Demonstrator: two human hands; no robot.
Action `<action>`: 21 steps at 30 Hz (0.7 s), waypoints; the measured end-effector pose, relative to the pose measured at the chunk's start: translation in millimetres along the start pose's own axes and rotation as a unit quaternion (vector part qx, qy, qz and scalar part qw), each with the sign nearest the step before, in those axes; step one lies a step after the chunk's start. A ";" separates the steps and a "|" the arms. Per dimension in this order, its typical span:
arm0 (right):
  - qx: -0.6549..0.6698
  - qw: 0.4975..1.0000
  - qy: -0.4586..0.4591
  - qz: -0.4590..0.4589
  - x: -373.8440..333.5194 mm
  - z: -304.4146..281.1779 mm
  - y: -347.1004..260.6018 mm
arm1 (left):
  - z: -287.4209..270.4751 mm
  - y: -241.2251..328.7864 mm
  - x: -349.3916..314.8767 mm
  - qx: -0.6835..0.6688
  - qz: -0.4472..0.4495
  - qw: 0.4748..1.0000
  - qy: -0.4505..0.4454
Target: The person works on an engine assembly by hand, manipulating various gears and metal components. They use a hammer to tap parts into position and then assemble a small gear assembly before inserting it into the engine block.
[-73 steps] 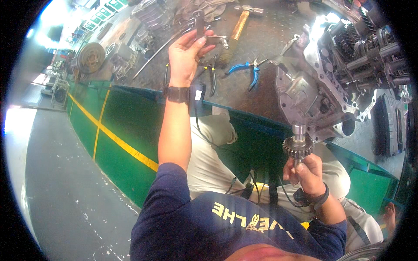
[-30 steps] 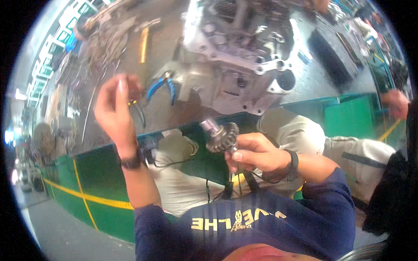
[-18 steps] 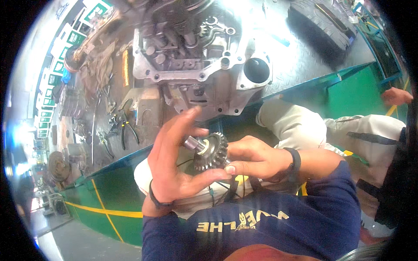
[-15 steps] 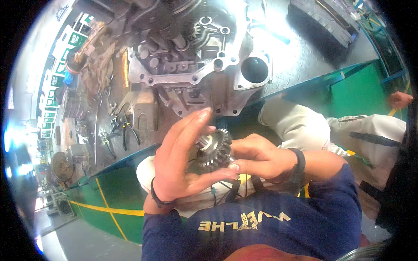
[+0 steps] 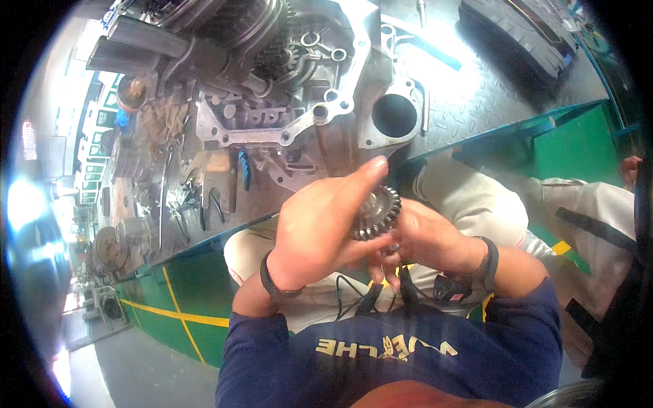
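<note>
Between my two hands, above my lap, is a dark steel gear [image 5: 385, 216] with teeth round its rim. It sits tilted, and its lower part is hidden by fingers. My left hand [image 5: 314, 228] is closed round its left side, with one digit stretched up past the gear. My right hand [image 5: 435, 238] grips it from the right, its fingers curled beneath and partly blurred. Just beyond my hands stands an open metal gearbox housing [image 5: 269, 138] with shafts and gears inside.
The housing rests on a metal workbench [image 5: 469, 122] with a blue edge. Pliers [image 5: 216, 204], a blue-handled tool [image 5: 245, 170] and a brown rag [image 5: 166, 122] lie to the left. A long dark part [image 5: 517, 44] lies at the far right. Another person's trousers [image 5: 598, 204] show at right.
Both hands have moved rightward with the gear, which has turned so its toothed face shows differently. The right fingers now hang below it. My view has shifted over the bench.
</note>
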State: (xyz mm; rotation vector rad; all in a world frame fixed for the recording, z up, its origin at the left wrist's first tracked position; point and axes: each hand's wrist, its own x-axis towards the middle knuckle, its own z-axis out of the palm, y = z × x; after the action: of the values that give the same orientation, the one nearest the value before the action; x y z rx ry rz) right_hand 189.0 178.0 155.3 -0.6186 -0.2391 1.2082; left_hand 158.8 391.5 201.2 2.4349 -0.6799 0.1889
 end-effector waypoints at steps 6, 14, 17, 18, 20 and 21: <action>-0.118 0.973 0.176 -0.094 4.5 -24.1 -26.1 | -23.7 8.6 -10.8 0.024 0.063 0.985 0.157; -0.403 0.775 0.297 -0.385 98.0 -114.5 -218.1 | -21.9 -33.4 6.8 0.123 -0.085 0.857 0.492; -0.425 0.755 0.304 -0.396 143.5 -136.0 -232.1 | -24.8 -31.9 11.7 0.194 -0.115 0.845 0.485; -0.468 0.705 0.299 -0.441 160.0 -170.3 -239.7 | -24.2 -32.0 18.9 0.221 -0.122 0.840 0.481; -0.434 0.789 0.283 -0.331 169.9 -179.7 -230.3 | -27.0 -35.5 17.2 0.243 -0.112 0.834 0.482; -0.433 0.791 0.281 -0.328 172.2 -185.5 -227.4 | -26.5 -38.2 17.6 0.267 -0.107 0.828 0.482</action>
State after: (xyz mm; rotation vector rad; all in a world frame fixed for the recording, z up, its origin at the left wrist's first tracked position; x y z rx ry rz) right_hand 522.0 229.1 107.1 -1.5154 -0.4582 0.1322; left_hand 194.1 425.9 208.1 2.4112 0.1428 1.5567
